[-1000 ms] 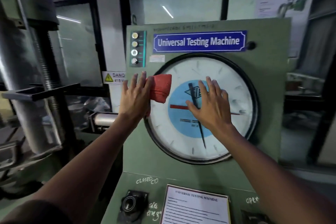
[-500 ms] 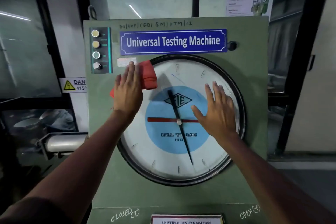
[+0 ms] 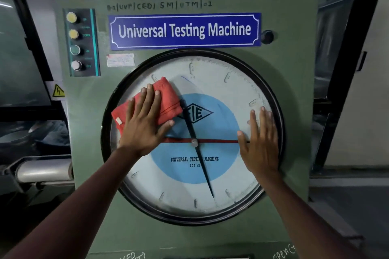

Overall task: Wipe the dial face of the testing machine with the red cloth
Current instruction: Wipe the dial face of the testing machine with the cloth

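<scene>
The round white dial face point(image 3: 221, 183) with a blue centre, a black needle and a red needle fills the green front panel point(image 3: 292, 65) of the testing machine. My left hand point(image 3: 145, 126) lies flat on the folded red cloth point(image 3: 166, 99) and presses it against the upper left of the dial glass. My right hand point(image 3: 261, 143) rests flat and bare on the right side of the dial, fingers pointing up, just inside the black rim.
A blue "Universal Testing Machine" nameplate point(image 3: 185, 30) sits above the dial. A strip of several push buttons point(image 3: 75, 42) is at the upper left of the panel, a black knob point(image 3: 267, 37) at the upper right. A metal roller point(image 3: 44, 170) juts out at the left.
The view has closed in on the panel. My left hand slid the cloth from the dial's upper-left rim down onto the glass. My right hand shifted from the centre toward the right rim.
</scene>
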A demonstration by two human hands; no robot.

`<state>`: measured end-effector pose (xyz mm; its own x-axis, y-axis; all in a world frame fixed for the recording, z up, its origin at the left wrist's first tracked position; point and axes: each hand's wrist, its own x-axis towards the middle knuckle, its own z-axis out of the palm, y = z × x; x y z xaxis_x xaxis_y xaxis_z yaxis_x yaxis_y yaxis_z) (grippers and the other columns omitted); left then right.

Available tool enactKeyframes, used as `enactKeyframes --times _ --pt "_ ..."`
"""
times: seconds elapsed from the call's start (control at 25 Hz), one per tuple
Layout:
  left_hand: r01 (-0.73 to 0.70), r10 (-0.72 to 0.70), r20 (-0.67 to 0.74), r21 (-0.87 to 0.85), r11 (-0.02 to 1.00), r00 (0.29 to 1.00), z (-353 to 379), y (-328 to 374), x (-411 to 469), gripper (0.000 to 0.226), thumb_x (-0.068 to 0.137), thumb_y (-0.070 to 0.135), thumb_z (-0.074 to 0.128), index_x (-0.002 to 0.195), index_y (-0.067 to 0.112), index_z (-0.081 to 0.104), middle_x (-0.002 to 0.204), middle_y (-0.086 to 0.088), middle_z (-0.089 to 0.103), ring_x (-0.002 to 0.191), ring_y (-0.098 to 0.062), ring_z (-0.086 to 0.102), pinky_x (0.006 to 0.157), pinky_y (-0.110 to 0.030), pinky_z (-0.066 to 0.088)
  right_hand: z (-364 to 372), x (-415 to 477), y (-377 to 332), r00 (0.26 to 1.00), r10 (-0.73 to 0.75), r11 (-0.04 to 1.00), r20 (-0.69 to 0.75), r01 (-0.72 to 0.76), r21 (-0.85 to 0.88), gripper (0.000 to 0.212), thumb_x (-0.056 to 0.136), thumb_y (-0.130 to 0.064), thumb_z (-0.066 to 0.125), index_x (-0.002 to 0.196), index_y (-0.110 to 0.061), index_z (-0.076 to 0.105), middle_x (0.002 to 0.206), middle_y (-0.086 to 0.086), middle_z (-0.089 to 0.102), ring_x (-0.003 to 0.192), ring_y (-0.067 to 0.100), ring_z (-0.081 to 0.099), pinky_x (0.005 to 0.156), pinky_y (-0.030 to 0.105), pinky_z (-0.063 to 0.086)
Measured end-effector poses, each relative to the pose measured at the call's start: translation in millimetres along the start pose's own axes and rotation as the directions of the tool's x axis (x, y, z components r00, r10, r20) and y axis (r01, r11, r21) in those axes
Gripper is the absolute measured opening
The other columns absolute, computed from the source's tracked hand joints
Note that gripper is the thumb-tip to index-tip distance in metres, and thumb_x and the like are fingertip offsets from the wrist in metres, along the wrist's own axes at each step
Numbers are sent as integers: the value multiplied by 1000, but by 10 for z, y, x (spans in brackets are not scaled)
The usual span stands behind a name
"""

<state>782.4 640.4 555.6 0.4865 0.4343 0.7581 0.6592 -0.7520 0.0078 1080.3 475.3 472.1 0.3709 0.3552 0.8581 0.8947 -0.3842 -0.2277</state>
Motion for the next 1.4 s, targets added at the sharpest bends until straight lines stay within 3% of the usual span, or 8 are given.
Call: enactKeyframes --times 0.12,0.24,0.52,0.76,0.92,1.0,1.2,1.4 --pt "-28 28 -30 -14 1000 999 59 -121 29 73 107 63 16 169 24 15 177 -2 4 165 -17 -2 133 -49 9 193 -48 103 1000 -2 999 -27 1 -40 71 112 -54 28 172 -18 18 181 14 12 168 34 13 134 54 21" --pt "-48 52 -87 56 997 995 105 -182 92 67 109 56 23 168 24 22 177 -2 11 165 -20 6 132 -49 13 332 -66 163 998 -6 999 -65 4 -32 71 113 -57 23 172 -20 11 181 13 8 168 32 8 135 53 17" --pt "-45 71 -229 116 992 971 379 308 614 71 107 60 31 169 29 13 178 -2 7 165 -23 2 133 -53 7 452 -58 218 994 -2 1000 -110 1 -10 72 112 -60 25 172 -22 13 182 9 4 169 28 2 137 47 7" --pt "-398 422 -117 182 899 899 784 1256 760 70 109 57 32 169 26 14 178 -3 9 165 -23 3 133 -51 10 509 -77 227 991 3 1000 -137 -3 5 72 112 -57 29 171 -18 19 181 10 7 169 28 4 137 46 8" --pt "-497 526 -73 238 834 847 865 1293 773 68 110 56 30 169 25 14 178 -4 11 165 -23 5 134 -47 5 522 -62 229 987 -2 1000 -160 4 8 73 111 -55 32 171 -15 21 180 12 14 169 28 7 137 46 9" --pt "-449 490 -116 263 854 864 799 1146 856 67 110 56 29 169 25 15 177 -6 14 165 -24 9 134 -45 5 517 -55 231 990 7 1000 -140 -7 3 72 111 -56 30 171 -18 18 181 11 12 169 27 4 137 45 8" --pt "-78 132 -298 187 979 945 492 351 795 70 109 58 29 169 25 12 177 -10 11 164 -24 4 134 -42 3 514 -68 248 993 6 1000 -118 -6 2 71 112 -59 25 172 -22 13 181 10 10 169 27 3 138 46 8" --pt "34 7 -311 129 991 950 429 133 599 73 108 57 30 169 23 9 177 -10 8 165 -26 2 135 -46 4 521 -66 244 989 -4 1000 -147 6 12 71 112 -57 28 172 -22 12 181 10 11 169 28 5 137 47 10"
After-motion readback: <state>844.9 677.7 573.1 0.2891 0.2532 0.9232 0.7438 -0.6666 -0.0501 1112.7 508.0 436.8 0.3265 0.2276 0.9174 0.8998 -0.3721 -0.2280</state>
